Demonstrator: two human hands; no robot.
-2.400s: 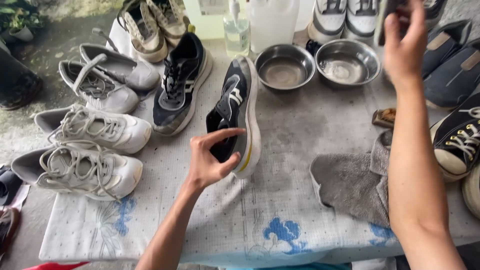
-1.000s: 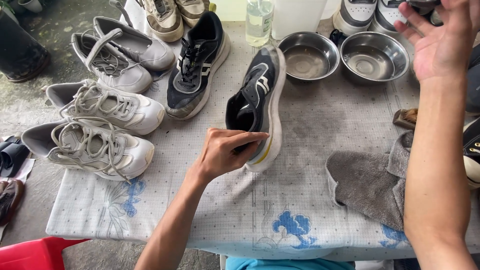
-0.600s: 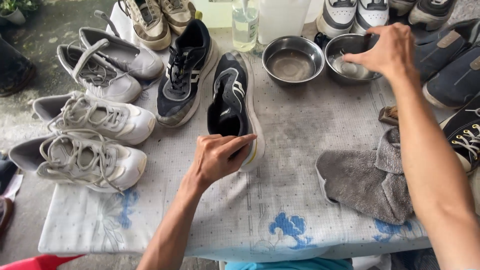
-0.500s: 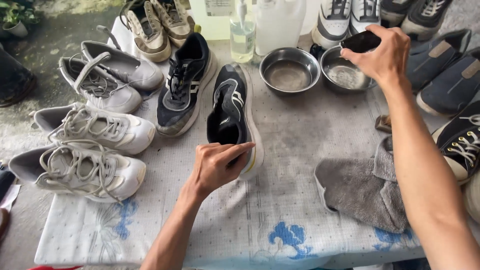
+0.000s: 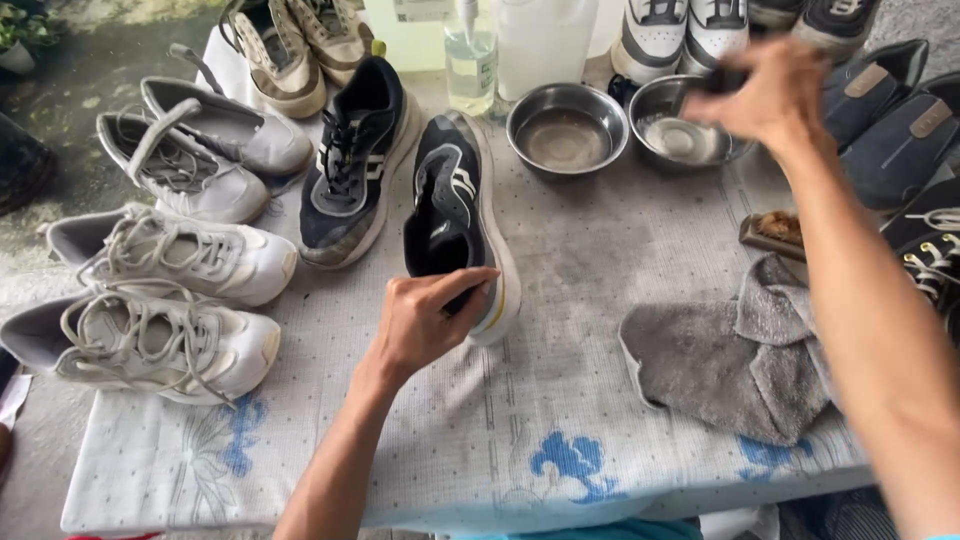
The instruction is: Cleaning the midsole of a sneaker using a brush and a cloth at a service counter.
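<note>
Two hands are in view. Since half a second ago, the right hand (image 5: 775,95) has stayed at the upper right of the frame, above the right steel bowl (image 5: 680,135), and is now motion-blurred; a small dark object is pinched in its fingers, but what it is cannot be told. This suggests the object is being worked at the bowl before it goes to the shoe. The left hand (image 5: 425,325), at frame centre, remains closed on the heel of the dark sneaker (image 5: 455,215), which is tipped on its side on the patterned tablecloth (image 5: 560,400). A grey towel (image 5: 720,355) lies at right centre.
</note>
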